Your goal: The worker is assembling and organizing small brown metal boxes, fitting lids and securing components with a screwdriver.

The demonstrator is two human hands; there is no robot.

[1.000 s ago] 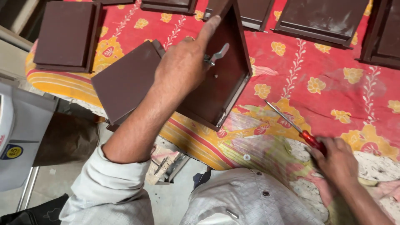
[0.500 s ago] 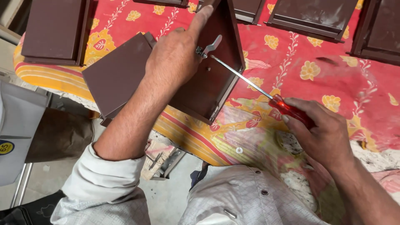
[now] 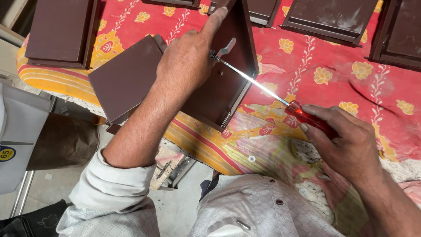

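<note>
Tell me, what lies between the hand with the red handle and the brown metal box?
In the head view, the screwdriver's bright steel shaft spans the gap from the right hand to the brown box, passing over the red flowered cloth. Its tip meets a small metal latch.

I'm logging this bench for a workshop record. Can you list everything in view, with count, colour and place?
Open box: one, dark brown metal, tilted at the table edge, centre.
Latch piece: one, silver, inside the open box.
Screwdriver: one, red handle with steel shaft, tip at the latch piece.
Other boxes: at least four more, dark brown, along the top and left.
Cloth: one, red and yellow floral, covering the table.
Brown bag: one, left, below the table edge.
Left hand: steadies the open box at the latch piece.
Right hand: grips the screwdriver handle.
</note>
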